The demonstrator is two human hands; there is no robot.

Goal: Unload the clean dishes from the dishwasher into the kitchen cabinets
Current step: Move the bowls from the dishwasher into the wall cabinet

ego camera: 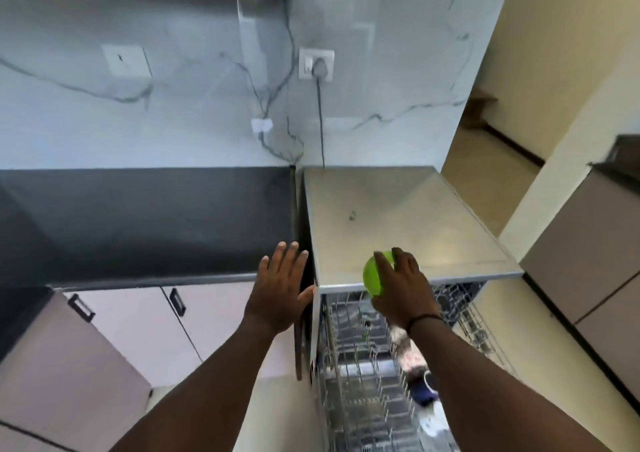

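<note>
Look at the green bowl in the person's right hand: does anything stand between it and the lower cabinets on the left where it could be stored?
Yes. The cabinet doors under the black counter are closed. The open left hand hangs between the green bowl, gripped by the right hand, and those doors.

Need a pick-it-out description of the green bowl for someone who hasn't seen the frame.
Find the dishwasher with the flat grey top, right of the black counter. At its front edge, above the pulled-out wire rack, the right hand grips the green bowl. It is the only bright lime-green thing in view.
</note>
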